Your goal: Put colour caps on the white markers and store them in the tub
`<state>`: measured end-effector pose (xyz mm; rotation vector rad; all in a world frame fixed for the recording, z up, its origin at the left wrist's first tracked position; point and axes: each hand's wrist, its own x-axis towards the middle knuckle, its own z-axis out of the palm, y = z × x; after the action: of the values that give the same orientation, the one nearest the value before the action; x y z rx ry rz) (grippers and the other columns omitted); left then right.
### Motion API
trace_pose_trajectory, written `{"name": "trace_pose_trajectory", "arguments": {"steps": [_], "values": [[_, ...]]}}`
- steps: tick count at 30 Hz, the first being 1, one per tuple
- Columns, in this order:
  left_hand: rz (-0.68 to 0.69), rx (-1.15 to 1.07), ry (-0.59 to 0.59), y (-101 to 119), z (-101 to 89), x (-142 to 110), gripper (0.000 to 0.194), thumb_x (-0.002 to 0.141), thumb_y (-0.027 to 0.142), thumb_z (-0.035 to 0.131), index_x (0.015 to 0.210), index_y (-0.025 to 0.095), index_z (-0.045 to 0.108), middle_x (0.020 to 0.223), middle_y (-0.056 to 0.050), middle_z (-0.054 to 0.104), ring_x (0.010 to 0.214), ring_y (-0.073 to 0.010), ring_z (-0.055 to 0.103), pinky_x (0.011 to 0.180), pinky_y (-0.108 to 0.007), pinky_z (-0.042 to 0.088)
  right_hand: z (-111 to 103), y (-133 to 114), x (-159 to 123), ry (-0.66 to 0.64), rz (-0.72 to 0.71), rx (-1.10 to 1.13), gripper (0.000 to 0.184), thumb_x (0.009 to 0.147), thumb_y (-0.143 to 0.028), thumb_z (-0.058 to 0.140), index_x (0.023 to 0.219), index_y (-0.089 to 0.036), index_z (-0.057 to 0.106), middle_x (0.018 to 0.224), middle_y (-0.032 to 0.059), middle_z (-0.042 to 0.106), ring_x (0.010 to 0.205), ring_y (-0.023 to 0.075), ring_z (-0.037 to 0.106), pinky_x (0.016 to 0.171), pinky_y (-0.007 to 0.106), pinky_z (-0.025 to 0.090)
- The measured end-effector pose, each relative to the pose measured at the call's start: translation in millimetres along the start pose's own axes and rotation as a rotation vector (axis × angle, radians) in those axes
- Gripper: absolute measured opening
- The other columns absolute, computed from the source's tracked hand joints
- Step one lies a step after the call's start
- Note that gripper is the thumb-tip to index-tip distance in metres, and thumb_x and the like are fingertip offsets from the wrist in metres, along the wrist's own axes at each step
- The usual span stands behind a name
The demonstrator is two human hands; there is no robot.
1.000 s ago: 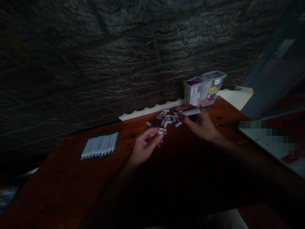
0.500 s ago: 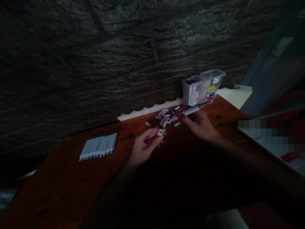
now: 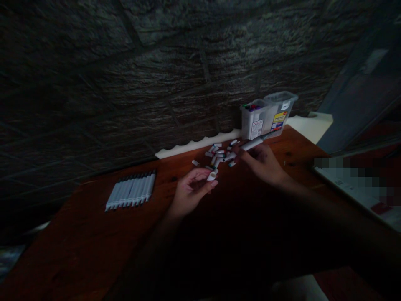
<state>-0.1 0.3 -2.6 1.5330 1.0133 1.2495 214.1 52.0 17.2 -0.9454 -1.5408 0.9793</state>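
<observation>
Between the thumb and fingers of my left hand (image 3: 192, 188) is a small white marker cap (image 3: 211, 176), its hollow end facing up toward me. My right hand (image 3: 263, 163) grips a white marker (image 3: 253, 143), which slants up to the right toward its grey end. Its fingertips are partly hidden behind the marker, close to a loose heap of white marker caps (image 3: 218, 163) with coloured ends. To the left, a row of white markers (image 3: 130, 190) lies side by side on the wooden table.
At the back right stands a clear plastic box (image 3: 266, 119) with labels, several coloured markers upright in its left part. A white wavy-edged strip (image 3: 197, 144) runs along the dark stone wall (image 3: 156, 83). A pale flat board (image 3: 316, 127) lies beyond the table's right corner.
The view has shifted slightly. My left hand still pinches the cap and has turned it a little; my right hand keeps hold of the marker in nearly the same place.
</observation>
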Motion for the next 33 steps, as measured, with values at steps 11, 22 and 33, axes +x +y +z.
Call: {"name": "trace_pose_trajectory", "arguments": {"steps": [11, 22, 33], "values": [[-0.021, 0.036, 0.041, 1.5, 0.5, -0.2, 0.023, 0.071, 0.021, 0.077, 0.089, 0.018, 0.063, 0.082, -0.003, 0.071, 0.063, -0.0129, 0.064, 0.049, -0.023, 0.053, 0.0, 2.9, 2.0, 0.021, -0.008, 0.052, 0.035, 0.078, -0.052, 0.066, 0.083, -0.017, 0.068, 0.072, 0.0034, 0.068, 0.06, 0.0125, 0.057, 0.053, 0.027, 0.048], [-0.02, -0.008, 0.023, -1.8, -1.4, 1.0, 0.023, 0.075, 0.021, 0.074, 0.094, 0.017, 0.063, 0.081, -0.003, 0.071, 0.064, -0.0117, 0.064, 0.051, -0.021, 0.053, -0.5, 6.5, 3.4, 0.018, -0.021, 0.077, 0.035, 0.078, -0.051, 0.066, 0.087, -0.018, 0.065, 0.075, 0.0032, 0.066, 0.058, 0.0113, 0.055, 0.053, 0.027, 0.049], [-0.001, -0.006, 0.028, -1.8, -1.9, 1.5, 0.022, 0.075, 0.023, 0.073, 0.095, 0.017, 0.065, 0.078, -0.003, 0.07, 0.062, -0.0134, 0.065, 0.049, -0.024, 0.052, -0.4, 3.5, 2.7, 0.007, 0.04, 0.003, 0.037, 0.08, -0.051, 0.065, 0.065, -0.017, 0.06, 0.059, 0.0004, 0.057, 0.054, 0.0105, 0.05, 0.049, 0.026, 0.041]]}}
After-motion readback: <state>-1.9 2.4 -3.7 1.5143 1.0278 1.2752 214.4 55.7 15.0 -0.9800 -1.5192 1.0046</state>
